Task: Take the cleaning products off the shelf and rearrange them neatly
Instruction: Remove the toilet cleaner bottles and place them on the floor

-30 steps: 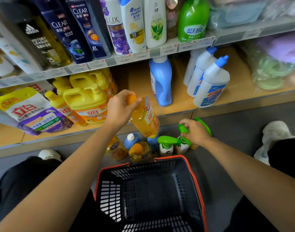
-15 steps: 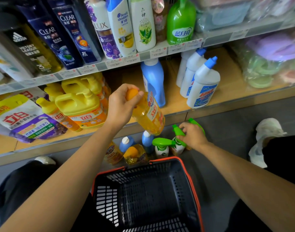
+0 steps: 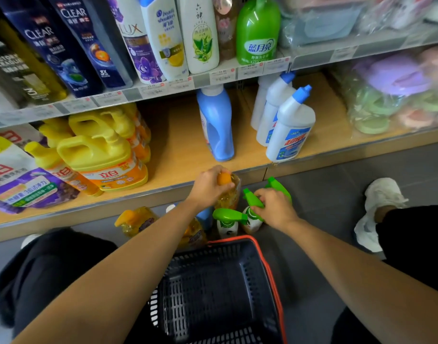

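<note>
now we are mid-unloading: our left grip point(image 3: 208, 185) clasps the yellow bottle point(image 3: 230, 196) by its cap, our right grip point(image 3: 275, 207) wraps a green sprayer point(image 3: 250, 199), both among floor bottles at twelve o'clock of the basket point(image 3: 213, 306); next, stand them upright.

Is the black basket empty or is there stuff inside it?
Empty, as far as shows. Inside the basket only bare slotted walls and bottom appear; its near end is out of frame.

Floor's blue bottle point(image 3: 205, 218) mostly hidden behind a forearm point(image 3: 143, 249) — price tags point(image 3: 223, 75) unreadable.
</note>
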Demonstrator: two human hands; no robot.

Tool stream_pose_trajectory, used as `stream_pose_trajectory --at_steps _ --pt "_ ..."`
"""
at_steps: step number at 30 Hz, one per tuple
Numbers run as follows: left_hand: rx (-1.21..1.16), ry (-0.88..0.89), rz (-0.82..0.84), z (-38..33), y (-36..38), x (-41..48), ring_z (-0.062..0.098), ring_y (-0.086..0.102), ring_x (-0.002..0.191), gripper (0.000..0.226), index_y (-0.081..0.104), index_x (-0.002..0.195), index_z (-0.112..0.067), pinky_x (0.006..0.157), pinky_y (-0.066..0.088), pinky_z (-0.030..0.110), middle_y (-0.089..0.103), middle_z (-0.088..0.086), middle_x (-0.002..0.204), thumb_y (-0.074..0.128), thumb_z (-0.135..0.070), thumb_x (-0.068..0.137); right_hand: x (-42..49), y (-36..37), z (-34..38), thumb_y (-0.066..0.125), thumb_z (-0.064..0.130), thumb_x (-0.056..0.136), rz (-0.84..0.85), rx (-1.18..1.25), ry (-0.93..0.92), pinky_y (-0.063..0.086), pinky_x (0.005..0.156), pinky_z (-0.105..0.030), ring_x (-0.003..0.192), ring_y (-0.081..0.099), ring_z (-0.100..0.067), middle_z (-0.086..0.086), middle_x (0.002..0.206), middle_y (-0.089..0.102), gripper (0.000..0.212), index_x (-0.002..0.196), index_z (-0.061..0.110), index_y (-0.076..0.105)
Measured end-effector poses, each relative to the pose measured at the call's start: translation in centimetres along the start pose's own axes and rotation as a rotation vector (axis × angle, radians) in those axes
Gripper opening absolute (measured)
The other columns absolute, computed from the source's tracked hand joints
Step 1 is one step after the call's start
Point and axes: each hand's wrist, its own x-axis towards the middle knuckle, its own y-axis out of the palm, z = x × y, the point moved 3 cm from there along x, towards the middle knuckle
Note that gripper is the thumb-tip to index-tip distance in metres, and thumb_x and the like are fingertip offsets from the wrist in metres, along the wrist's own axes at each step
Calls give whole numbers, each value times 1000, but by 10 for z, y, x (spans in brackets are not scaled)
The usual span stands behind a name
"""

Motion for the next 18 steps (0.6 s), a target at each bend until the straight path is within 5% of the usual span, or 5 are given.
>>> stream_pose_trajectory --at_steps 6,10,13,16,18 --pt "51 -154 19 32 21 5 35 63 104 39 61 123 -15 88 53 43 68 14 111 76 -27 89 6 -10 -1 79 19 82 36 144 30 53 86 -34 95 69 -24 -4 98 74 31 112 15 72" --pt "130 -175 3 34 27 2 36 64 107 46 56 129 -22 86 53 41 69 12 114 72 -40 90 38 -73 -14 83 16 78 -362 467 200 56 88 -32 86 69 -15 -1 92 74 34 110 12 72" --pt "163 -241 77 36 32 -8 36 62 115 77 38 148 -28 90 53 42 64 13 127 71 -59 85 70 -126 -24 86 16 72 -549 530 256 55 84 -30 96 65 -17 -7 112 69 50 116 13 62" --pt "316 -232 151 31 32 -14 36 57 126 98 18 159 -31 95 49 42 52 12 147 66 -69 82 94 -163 -29 89 20 68 -536 485 195 52 88 -29 110 60 -19 -5 130 58 74 131 20 51" --pt "480 -199 140 25 24 -16 36 58 124 94 18 159 -30 93 49 43 54 11 146 61 -70 85 104 -179 -24 90 21 67 -479 509 69 52 85 -23 108 62 -14 1 125 62 70 127 28 54"
